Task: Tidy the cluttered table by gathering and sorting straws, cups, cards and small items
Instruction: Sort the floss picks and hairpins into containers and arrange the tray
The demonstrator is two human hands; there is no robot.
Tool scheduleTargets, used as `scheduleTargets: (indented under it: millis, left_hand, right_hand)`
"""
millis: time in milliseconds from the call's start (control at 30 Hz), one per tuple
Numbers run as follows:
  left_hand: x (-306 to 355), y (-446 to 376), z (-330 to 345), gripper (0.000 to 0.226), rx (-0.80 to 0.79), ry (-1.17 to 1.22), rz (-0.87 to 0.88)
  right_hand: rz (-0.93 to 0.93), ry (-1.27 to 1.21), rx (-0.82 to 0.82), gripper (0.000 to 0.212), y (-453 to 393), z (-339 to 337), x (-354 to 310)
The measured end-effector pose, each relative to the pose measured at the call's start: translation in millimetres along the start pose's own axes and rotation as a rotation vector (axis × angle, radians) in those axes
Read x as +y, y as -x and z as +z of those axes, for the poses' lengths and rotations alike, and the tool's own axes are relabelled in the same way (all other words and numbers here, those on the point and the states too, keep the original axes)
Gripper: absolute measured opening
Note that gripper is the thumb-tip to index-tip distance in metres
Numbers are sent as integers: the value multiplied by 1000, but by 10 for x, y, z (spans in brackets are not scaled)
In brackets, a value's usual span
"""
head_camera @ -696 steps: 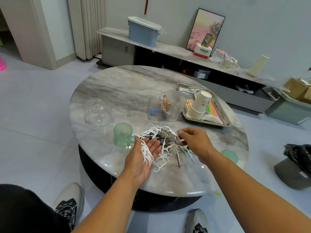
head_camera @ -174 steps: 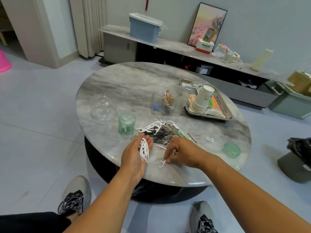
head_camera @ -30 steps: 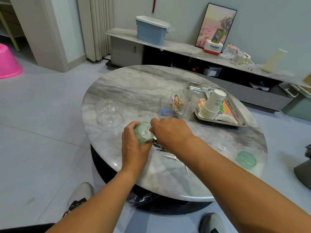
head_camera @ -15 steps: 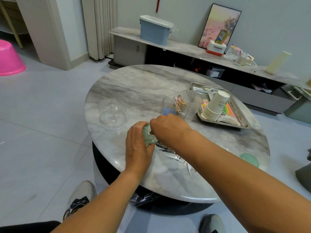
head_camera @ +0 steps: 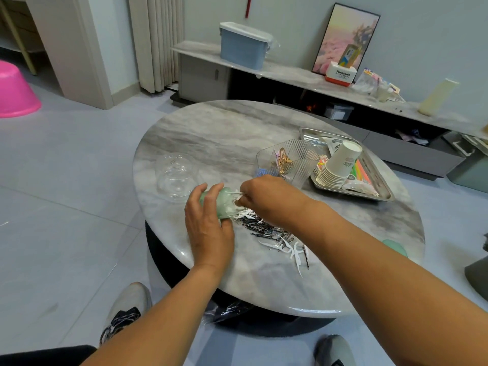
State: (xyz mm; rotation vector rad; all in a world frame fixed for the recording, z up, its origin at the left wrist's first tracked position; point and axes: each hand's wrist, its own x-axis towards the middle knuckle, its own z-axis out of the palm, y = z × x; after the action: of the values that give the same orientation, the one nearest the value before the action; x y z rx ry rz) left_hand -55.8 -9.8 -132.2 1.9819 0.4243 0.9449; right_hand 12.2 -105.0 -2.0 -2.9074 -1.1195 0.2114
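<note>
- Leftmost, a pink tub (head_camera: 15,95) sat on the floor, well apart from the marble table (head_camera: 211,128).
- Near the table's left edge stood a clear dome lid (head_camera: 176,173).
- Just right of it, the left hand (head_camera: 208,228) gripped a green cup (head_camera: 224,204), fingers curled round its wall, the cup tilted on its side with its mouth toward the right.
- At that mouth, the right hand (head_camera: 266,196) pinched white floss picks (head_camera: 237,193) between its fingertips; the fingers were bunched together, though the hand's back hid exactly how.
- Below the hands, more picks and a heap of dark hairpins (head_camera: 266,228) lay loose on the marble, reaching toward the near edge.
- Behind the right hand stood a clear ribbed box (head_camera: 290,161) holding gold and blue clips.
- Touching it on the right, a steel tray (head_camera: 380,191) carried a tilted stack of paper cups (head_camera: 339,165) and bright straws (head_camera: 363,171).
- Farther right, a green lid (head_camera: 394,247) lay near the table's edge, partly hidden by the right forearm.
</note>
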Motion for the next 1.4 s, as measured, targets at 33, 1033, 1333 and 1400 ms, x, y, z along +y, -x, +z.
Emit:
scheduleTargets:
  millis: [33, 1033, 1333, 1400]
  left_hand:
    - [0, -4, -10, 79, 29, -19, -21]
    - [-116, 3, 55, 83, -132, 144, -31]
    - [-164, -22, 80, 81, -63, 112, -103]
    - [-165, -20, 86, 80, -58, 108, -103]
  right_hand:
    - [3, -34, 9, 33, 12, 3, 23]
    - [3, -397, 80, 43, -65, 261, 33]
    - [159, -1084, 224, 32, -45, 271, 110]
    - [187, -1115, 299, 17, -35, 325, 96]
